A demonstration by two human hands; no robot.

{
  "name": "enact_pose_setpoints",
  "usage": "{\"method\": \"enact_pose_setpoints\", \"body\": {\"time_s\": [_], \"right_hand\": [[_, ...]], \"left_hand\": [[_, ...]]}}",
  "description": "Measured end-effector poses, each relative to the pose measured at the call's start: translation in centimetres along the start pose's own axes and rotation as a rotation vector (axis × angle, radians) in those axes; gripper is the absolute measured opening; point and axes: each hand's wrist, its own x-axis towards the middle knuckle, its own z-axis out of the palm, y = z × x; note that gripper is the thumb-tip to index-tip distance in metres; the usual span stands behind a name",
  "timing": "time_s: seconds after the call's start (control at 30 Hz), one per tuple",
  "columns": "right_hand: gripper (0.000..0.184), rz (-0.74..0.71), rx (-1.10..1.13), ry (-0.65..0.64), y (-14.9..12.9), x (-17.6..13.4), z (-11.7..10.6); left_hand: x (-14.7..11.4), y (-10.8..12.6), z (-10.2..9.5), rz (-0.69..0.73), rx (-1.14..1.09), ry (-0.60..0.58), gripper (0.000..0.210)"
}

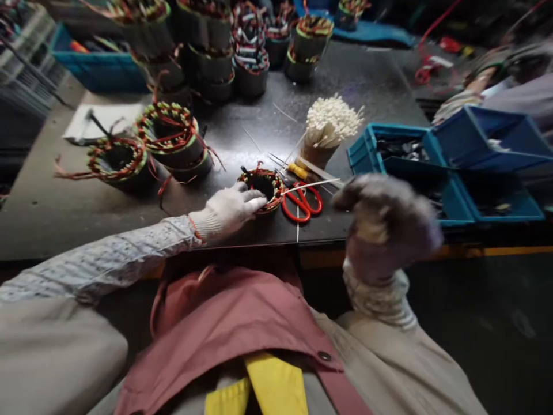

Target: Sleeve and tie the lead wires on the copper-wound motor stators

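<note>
My left hand (233, 208), in a white knit glove, grips the rim of a small motor stator (275, 202) with red and yellow-green windings, some fingers over its opening. A thin white strip (315, 184) runs from the stator's right side towards my right hand (384, 222). That hand, in a greyish glove, is raised above the table's front edge and smeared by motion; what its fingers hold does not show. Red-handled scissors (303, 206) lie right beside the stator. A yellow-handled pointed tool (298, 170) lies just behind them.
A bundle of white sticks or strips (332, 124) stands upright behind the scissors. Blue bins (360, 151) with dark parts sit at right, near another person's sleeve (514, 101). More stators (173, 144) stand at left and in stacks behind. A blue crate (99, 72) is at back left.
</note>
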Motion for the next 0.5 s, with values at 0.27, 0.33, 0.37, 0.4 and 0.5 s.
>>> {"method": "enact_pose_setpoints", "body": {"time_s": [0.27,0.33,0.37,0.4,0.5], "right_hand": [[0.025,0.263,0.024,-0.361,-1.2,-14.2,-1.6],[0.025,0.265,0.026,-0.385,-1.1,-14.9,-1.6],[0.025,0.266,0.025,-0.392,-1.1,-15.1,-1.6],[0.025,0.269,0.023,-0.392,-1.2,-15.2,-1.5],[0.024,0.281,0.025,-0.371,-1.2,-15.6,-1.3]], "left_hand": [[0.8,0.0,0.6,0.076,-0.055,0.142,0.032],[0.8,-0.1,0.8,0.045,-0.097,0.15,0.033],[0.8,-0.1,0.9,0.035,-0.109,0.158,0.033],[0.8,-0.1,0.9,0.028,-0.117,0.165,0.033],[0.8,0.0,0.8,0.022,-0.128,0.164,0.035]]}}
